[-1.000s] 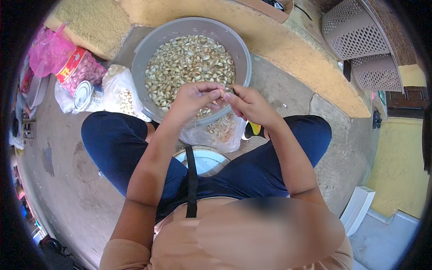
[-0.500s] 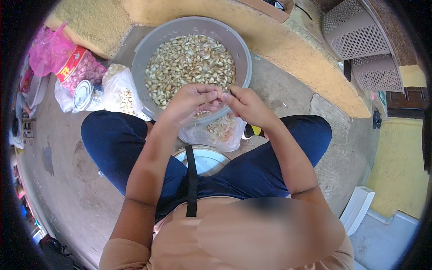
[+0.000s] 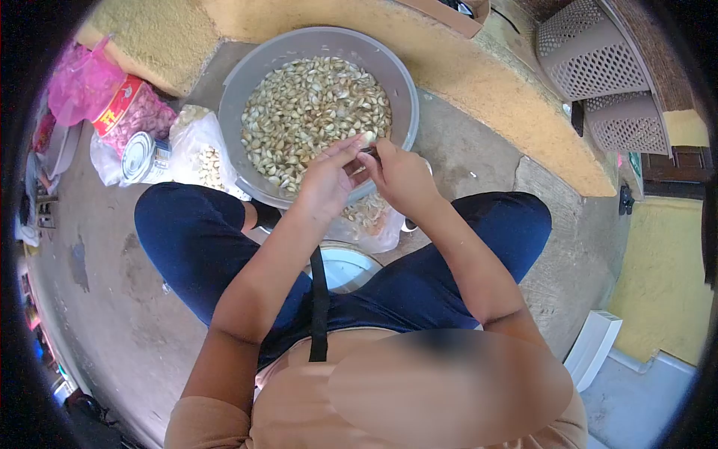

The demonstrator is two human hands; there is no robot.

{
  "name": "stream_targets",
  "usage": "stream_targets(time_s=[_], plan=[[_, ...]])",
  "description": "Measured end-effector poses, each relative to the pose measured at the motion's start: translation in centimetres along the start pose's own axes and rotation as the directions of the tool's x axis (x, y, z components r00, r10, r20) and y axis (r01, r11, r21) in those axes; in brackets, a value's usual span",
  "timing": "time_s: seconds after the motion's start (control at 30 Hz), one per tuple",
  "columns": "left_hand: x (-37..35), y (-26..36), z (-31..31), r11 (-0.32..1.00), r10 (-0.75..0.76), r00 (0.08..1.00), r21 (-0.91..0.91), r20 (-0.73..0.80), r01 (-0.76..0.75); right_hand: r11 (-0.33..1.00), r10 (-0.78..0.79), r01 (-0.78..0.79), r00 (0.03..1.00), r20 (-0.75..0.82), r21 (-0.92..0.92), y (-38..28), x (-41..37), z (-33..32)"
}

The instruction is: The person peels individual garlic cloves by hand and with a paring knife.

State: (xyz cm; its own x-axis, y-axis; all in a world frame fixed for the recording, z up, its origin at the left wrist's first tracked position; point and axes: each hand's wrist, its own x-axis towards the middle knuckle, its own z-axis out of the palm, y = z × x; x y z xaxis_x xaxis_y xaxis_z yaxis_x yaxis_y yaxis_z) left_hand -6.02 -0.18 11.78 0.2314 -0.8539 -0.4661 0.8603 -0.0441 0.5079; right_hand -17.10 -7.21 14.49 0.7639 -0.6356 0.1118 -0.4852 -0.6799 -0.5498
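Note:
A pale garlic clove (image 3: 366,140) is pinched between the thumb and fingers of my left hand (image 3: 329,178), above the near edge of a wide grey tub (image 3: 233,97). Beside it, my right hand (image 3: 406,176) is closed around a small knife (image 3: 368,150); only a dark sliver of it shows near the clove. Many unpeeled garlic cloves (image 3: 310,101) sit in water in the tub. Just below my hands lies a clear plastic bag of garlic skins (image 3: 366,215), partly covered by my wrists. Peeled cloves (image 3: 210,168) fill another plastic bag left of the tub.
To the left stand a tin can (image 3: 142,159) and a pink mesh sack of garlic (image 3: 138,123). A low yellow ledge (image 3: 479,90) runs behind the tub. Grey perforated baskets (image 3: 598,60) are at upper right. A light blue lid or bucket top (image 3: 345,269) lies between my legs.
Both hands have shifted slightly and turned. The clove now shows clearly at my left fingertips, and my right hand has rolled over beside it.

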Motion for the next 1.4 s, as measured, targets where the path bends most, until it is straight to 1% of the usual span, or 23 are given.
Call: stream_targets(time_s=[0.03, 0.13, 0.23, 0.33, 0.43, 0.53, 0.57, 0.63, 0.73, 0.83, 0.93, 1.03, 1.13, 1.23, 1.33, 1.4], plan=[[0.1, 0.0, 0.0, 0.999, -0.017, 1.0, -0.031, -0.014, 0.017, 1.0, 0.01, -0.01, 1.0, 0.003, 0.003, 0.1, 0.0, 0.1], [-0.1, 1.1, 0.3, 0.997, -0.073, 0.997, -0.032, 0.034, 0.074, 0.984, 0.04, -0.037, 0.999, -0.013, 0.173, 0.4, 0.2, -1.0], [0.5, 1.3, -1.0, 0.996, -0.084, 0.989, 0.016, 0.121, 0.083, 0.88, 0.164, -0.115, 0.984, -0.068, 0.461, 1.6, 0.7, -1.1], [0.6, 1.4, -1.0, 0.993, -0.095, 0.972, 0.089, 0.217, 0.077, 0.678, 0.258, -0.318, 0.947, 0.191, 0.663, 1.0, 0.6, -2.3], [0.8, 0.7, -1.1, 0.982, -0.065, 0.986, 0.184, 0.156, 0.036, 0.707, 0.274, -0.372, 0.928, 0.252, 0.602, 0.5, 0.6, -2.3], [0.4, 0.8, -0.7, 0.963, -0.015, 0.992, 0.268, 0.128, -0.02, 0.736, 0.304, -0.347, 0.937, 0.174, 0.582, 0.5, 0.6, -1.9], [0.2, 0.9, -0.3, 0.935, 0.023, 0.995, 0.351, 0.1, -0.057, 0.735, 0.315, -0.345, 0.936, 0.157, 0.583, 0.6, 0.6, -1.8], [-0.5, 1.4, 0.9, 0.851, 0.105, 0.993, 0.512, 0.055, -0.118, 0.734, 0.336, -0.341, 0.934, 0.123, 0.587, 1.0, 0.6, -1.6], [-0.2, 0.8, 0.6, 0.611, 0.282, 0.936, 0.712, 0.211, -0.345, 0.66, 0.366, -0.394, 0.912, 0.184, 0.64, 1.3, 0.7, -1.5], [-0.3, 0.8, 0.5, 0.528, 0.347, 0.907, 0.75, 0.239, -0.4, 0.62, 0.366, -0.411, 0.905, 0.218, 0.669, 1.4, 0.7, -1.5], [-0.3, 1.2, 0.4, 0.546, 0.372, 0.892, 0.716, 0.258, -0.435, 0.556, 0.349, -0.415, 0.903, 0.251, 0.72, 1.1, 0.7, -1.7], [0.0, 2.0, -0.1, 0.571, 0.262, 0.932, 0.738, 0.251, -0.359, 0.361, 0.334, -0.437, 0.886, 0.323, 0.824, 1.3, 0.8, -1.8], [-0.1, 2.8, -0.1, 0.671, 0.286, 0.92, 0.629, 0.268, -0.392, 0.33, 0.279, -0.425, 0.897, 0.343, 0.843, 1.8, 1.0, -1.9], [-0.1, 3.8, -0.4, 0.755, 0.266, 0.94, 0.56, 0.214, -0.341, 0.295, 0.289, -0.477, 0.871, 0.398, 0.828, 2.1, 1.2, -2.4], [0.0, 4.4, -0.8, 0.755, 0.273, 0.933, 0.549, 0.234, -0.359, 0.293, 0.298, -0.479, 0.868, 0.397, 0.828, 1.8, 1.1, -3.1], [-0.3, 4.3, -0.4, 0.757, 0.249, 0.937, 0.554, 0.246, -0.347, 0.317, 0.297, -0.487, 0.866, 0.403, 0.814, 1.9, 1.0, -3.0]])
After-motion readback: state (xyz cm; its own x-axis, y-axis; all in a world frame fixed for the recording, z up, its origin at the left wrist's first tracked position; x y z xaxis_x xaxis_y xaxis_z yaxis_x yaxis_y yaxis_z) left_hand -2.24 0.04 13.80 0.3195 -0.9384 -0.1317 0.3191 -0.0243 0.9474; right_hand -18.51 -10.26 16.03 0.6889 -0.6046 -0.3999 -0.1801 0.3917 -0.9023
